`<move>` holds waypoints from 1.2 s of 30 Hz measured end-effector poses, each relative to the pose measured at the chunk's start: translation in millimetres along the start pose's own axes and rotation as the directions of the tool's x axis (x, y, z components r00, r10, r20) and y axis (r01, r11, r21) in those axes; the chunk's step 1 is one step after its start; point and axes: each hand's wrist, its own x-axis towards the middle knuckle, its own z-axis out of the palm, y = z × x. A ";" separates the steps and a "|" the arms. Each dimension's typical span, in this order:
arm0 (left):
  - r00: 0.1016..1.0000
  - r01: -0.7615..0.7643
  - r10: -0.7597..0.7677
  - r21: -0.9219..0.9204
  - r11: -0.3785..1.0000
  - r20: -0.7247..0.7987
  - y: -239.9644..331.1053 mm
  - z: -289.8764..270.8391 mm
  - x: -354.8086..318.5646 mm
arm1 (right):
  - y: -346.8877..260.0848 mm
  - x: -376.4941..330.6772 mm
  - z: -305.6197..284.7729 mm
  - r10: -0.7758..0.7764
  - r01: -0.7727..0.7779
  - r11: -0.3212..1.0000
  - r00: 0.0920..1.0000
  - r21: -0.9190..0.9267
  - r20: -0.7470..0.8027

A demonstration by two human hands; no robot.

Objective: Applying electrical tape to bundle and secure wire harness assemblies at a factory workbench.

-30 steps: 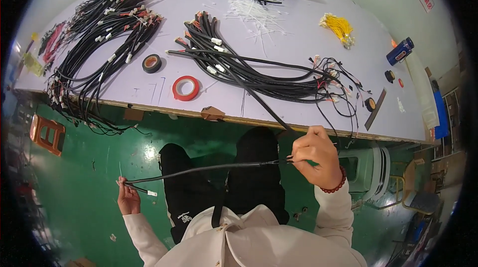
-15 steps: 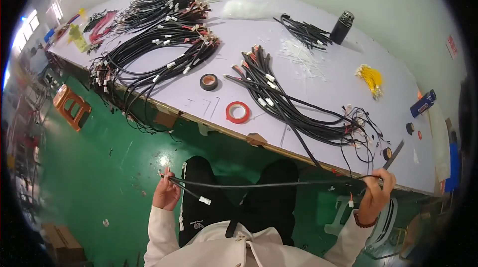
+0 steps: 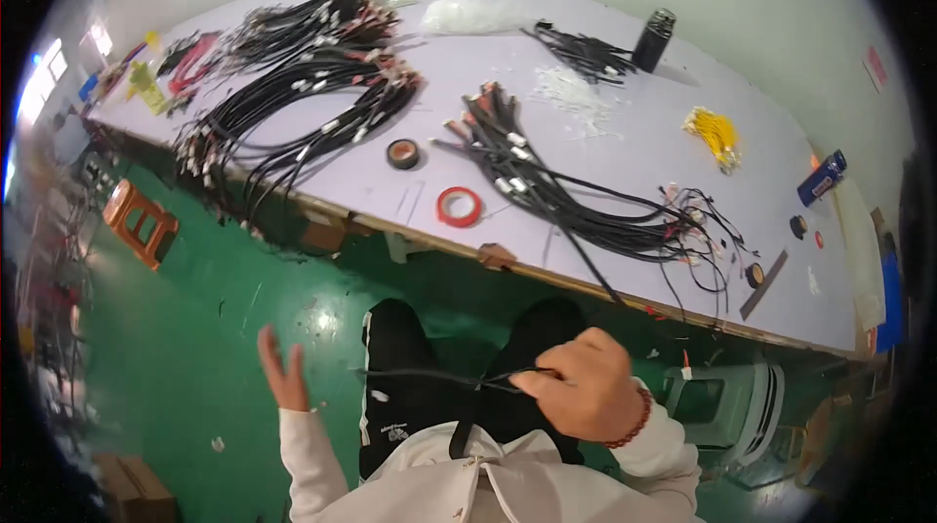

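Note:
Over my lap, my right hand [image 3: 584, 382] is closed around a thin black cable [image 3: 420, 376]. The cable stretches leftward across my dark trousers, its far end smeared by motion. A small white label [image 3: 379, 395] shows by that end. My left hand [image 3: 283, 375] is at the left with its fingers apart, holding nothing, and a gap separates it from the cable. In front of me on the table lies a bundle of black cables [image 3: 556, 206] with white labels and loose thin wires at its right end. One cable from it sticks out over the front edge.
The white table [image 3: 371, 191] carries a looped cable bundle [image 3: 293, 99], black tape [image 3: 402, 154], red tape [image 3: 459, 206], white ties [image 3: 571, 94], yellow wires [image 3: 714, 138], a dark bottle [image 3: 654, 40] and a blue can [image 3: 822, 178]. An orange stool [image 3: 142, 225] stands left.
My right hand has swung from the table's right front edge to above my lap, bringing the cable along. My left hand has let go of the cable's left end and opened.

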 end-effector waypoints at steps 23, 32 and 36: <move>0.631 0.688 -0.120 -0.481 0.544 0.766 89.6 79.2 -59.5 | 159.3 223.5 203.0 0.077 -0.068 0.996 0.987 -0.061 0.144; 0.701 0.662 -0.104 -0.590 0.461 0.705 78.1 64.2 -32.5 | 97.2 200.4 166.2 0.342 -0.374 0.344 0.904 0.861 0.255; 0.735 0.605 -0.171 -0.519 0.604 0.657 75.8 62.7 -26.9 | 9.1 143.6 140.6 0.253 -0.477 0.168 0.867 0.863 0.430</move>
